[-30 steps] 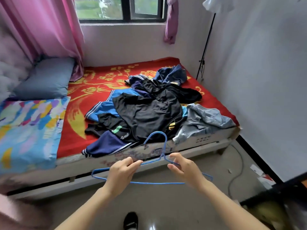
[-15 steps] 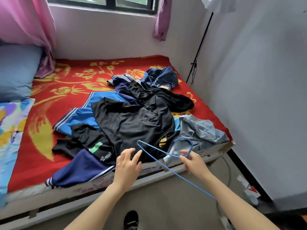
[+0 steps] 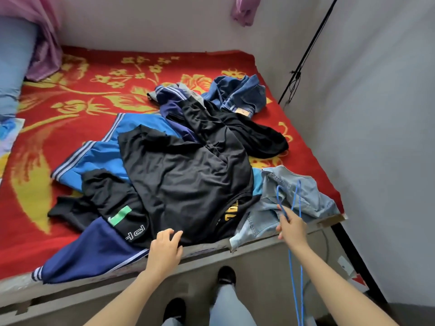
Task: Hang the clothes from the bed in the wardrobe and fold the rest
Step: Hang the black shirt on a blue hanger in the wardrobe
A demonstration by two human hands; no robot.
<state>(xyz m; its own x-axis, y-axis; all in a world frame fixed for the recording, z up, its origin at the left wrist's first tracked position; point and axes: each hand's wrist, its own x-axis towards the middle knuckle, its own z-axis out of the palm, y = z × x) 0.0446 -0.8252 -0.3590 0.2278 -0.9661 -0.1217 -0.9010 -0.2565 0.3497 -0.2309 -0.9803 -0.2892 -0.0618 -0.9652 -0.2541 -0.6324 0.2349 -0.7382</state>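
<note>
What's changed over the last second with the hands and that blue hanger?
The left hand let go of the blue hanger and moved forward onto the near edge of the black shirt. The right hand kept hold of it, swinging it right so it hangs down. The clothes pile stayed put.

Colours I read on the bed
I see a red bed cover (image 3: 70,128) patterned with yellow flowers, a black shirt (image 3: 188,180) with yellow lettering, a bright blue garment (image 3: 103,158) with white stripes, a navy piece (image 3: 89,252), pale blue denim (image 3: 313,196), darker blue jeans (image 3: 244,92), and a thin blue hanger (image 3: 294,285).
</note>
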